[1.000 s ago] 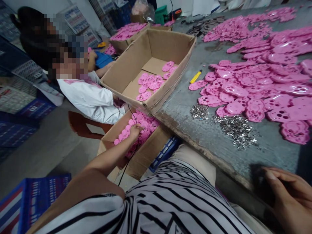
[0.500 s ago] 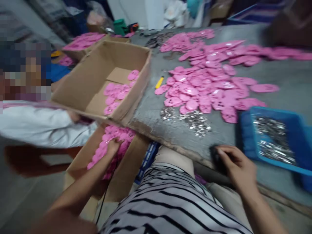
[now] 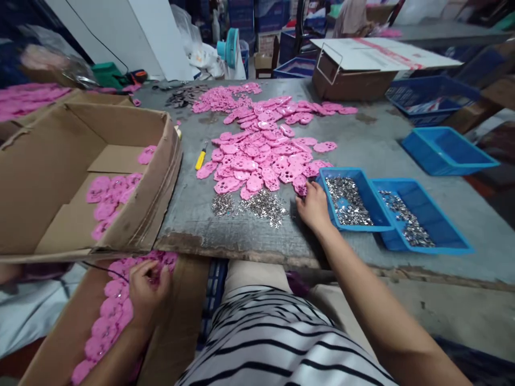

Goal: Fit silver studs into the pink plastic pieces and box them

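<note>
The left hand (image 3: 147, 287) is low at the lower left of the frame, down in an open box (image 3: 177, 332) that stands below the tabletop (image 3: 382, 145) edge. Its fingers are curled on the pink parts (image 3: 110, 313) stacked there, and it seems to grip one or several, but how many I cannot tell. The right hand (image 3: 314, 206) lies on the tabletop in the middle of the frame, fingers loosely bent and holding nothing I can see. It touches the near edge of the big pink pile (image 3: 265, 155) and is just beside the first blue tray (image 3: 364, 187), which is full of small metal pieces (image 3: 348, 201).

The two hands are well apart, so the eyes cannot follow both. A risk, I think, is that the left hand lifts too many parts at once and some slip to the floor, because the box is low and partly under the tabletop.

A loose heap of metal pieces (image 3: 263, 203) lies near the tabletop edge, left of the right hand. A sweep of the wrist can push them over the edge or into the pink pile.

The tray stands close to the edge too, and a knock from the forearm can shift it. A yellow tool (image 3: 200, 159) lies between the pile and the large carton (image 3: 161, 161) at the left.
</note>
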